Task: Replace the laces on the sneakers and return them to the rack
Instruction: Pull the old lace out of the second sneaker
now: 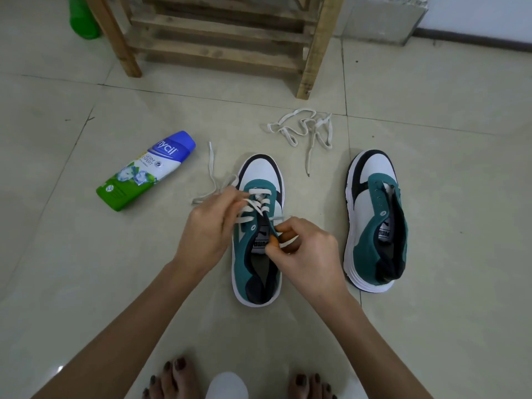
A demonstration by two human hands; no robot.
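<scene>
Soft, even light with a cool greenish cast leaves only faint, soft-edged shadows under the teal-and-white sneakers (374,226), and a white glare spot sits on the glossy pale floor tiles (446,182) beside the left forearm (115,326). The wide lens bows the grout lines and splays the legs of the slatted wooden rack (224,41) at the far edge. The flat white lace (283,218) smears slightly beside the right hand (305,249), and the green plastic bottle (83,21) beyond the rack's left leg looks soft.

bottle (146,171) left, loose lace (305,131) ahead
</scene>
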